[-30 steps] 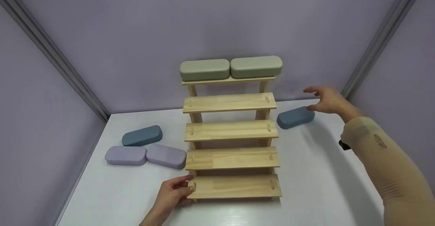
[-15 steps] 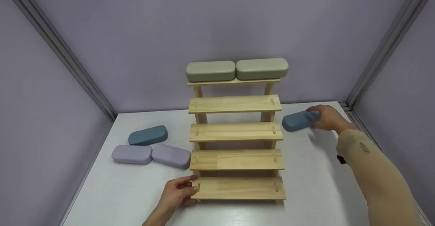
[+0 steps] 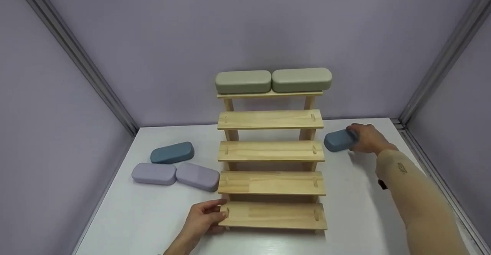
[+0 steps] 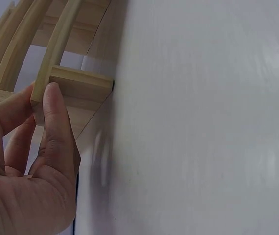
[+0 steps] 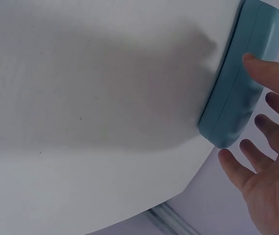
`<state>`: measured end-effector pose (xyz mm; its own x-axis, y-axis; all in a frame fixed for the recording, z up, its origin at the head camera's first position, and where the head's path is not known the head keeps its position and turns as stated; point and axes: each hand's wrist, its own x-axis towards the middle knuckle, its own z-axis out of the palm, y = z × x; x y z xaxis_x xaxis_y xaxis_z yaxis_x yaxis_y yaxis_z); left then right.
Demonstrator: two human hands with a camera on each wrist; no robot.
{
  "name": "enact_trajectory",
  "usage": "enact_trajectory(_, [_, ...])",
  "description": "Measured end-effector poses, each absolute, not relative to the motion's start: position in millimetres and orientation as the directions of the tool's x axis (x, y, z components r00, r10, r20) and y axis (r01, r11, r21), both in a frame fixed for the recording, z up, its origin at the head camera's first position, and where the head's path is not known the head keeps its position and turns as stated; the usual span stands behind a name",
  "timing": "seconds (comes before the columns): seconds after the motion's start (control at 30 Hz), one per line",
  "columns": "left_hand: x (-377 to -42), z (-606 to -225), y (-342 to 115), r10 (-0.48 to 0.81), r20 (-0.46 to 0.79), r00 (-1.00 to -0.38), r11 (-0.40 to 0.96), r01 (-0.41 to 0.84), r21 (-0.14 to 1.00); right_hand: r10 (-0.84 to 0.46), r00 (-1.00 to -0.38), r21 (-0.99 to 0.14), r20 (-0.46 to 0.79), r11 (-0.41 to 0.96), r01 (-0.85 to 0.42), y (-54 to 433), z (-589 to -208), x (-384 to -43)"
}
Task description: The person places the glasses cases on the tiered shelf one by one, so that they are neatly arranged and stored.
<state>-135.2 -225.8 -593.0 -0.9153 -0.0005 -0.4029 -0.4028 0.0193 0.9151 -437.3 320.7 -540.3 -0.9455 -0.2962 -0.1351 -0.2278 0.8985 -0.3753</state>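
My left hand point(image 3: 201, 219) pinches the left end of the bottom step of a stepped wooden display stand point(image 3: 270, 151). In the left wrist view, its thumb and fingers point(image 4: 56, 115) lie on either side of the board's end. To the right of the stand, my right hand point(image 3: 368, 137) holds the right end of a blue glasses case point(image 3: 339, 140). The right wrist view shows the thumb against the seamed side of this case point(image 5: 237, 83), with the other fingers spread around its far side and end. Two sage green glasses cases point(image 3: 243, 81) sit end to end on the top step.
Left of the stand, another blue glasses case point(image 3: 172, 152) lies behind two lilac glasses cases point(image 3: 154, 173), the nearer of which is close to the stand's side. The white table point(image 3: 153, 216) is enclosed by pale walls with grey metal corner posts point(image 3: 441, 55).
My right hand has come down from above the right blue glasses case and taken hold of its right end. My left hand stays on the bottom step. The head view has shifted slightly.
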Motion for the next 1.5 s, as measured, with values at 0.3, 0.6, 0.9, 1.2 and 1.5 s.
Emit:
enact_trajectory(0.3, [-136, -592, -221, -0.016, -0.395, -0.919, 0.043, -0.395, 0.918, -0.279, -0.952, -0.318, -0.122, 0.920, -0.229, 323, -543, -434])
enact_trajectory(0.6, [-136, -592, -222, -0.033, -0.406, -0.913, 0.035, -0.407, 0.913, -0.252, -0.966, -0.274, -0.055, 0.934, -0.228, 327, -554, -421])
enact_trajectory(0.9, [-134, -592, -223, -0.044, -0.415, -0.909, 0.027, -0.416, 0.909, -0.210, -0.973, -0.396, -0.092, 0.905, -0.158, 328, -568, -413])
enact_trajectory(1.2, [-134, -595, -224, -0.038, -0.399, -0.916, 0.044, -0.401, 0.915, -0.203, -0.979, -0.472, -0.021, 0.865, -0.169, 327, -574, -407])
enact_trajectory(1.5, [-135, -598, -224, -0.040, -0.381, -0.924, 0.046, -0.383, 0.923, -0.157, -0.987, -0.521, 0.038, 0.840, -0.154, 328, -578, -399])
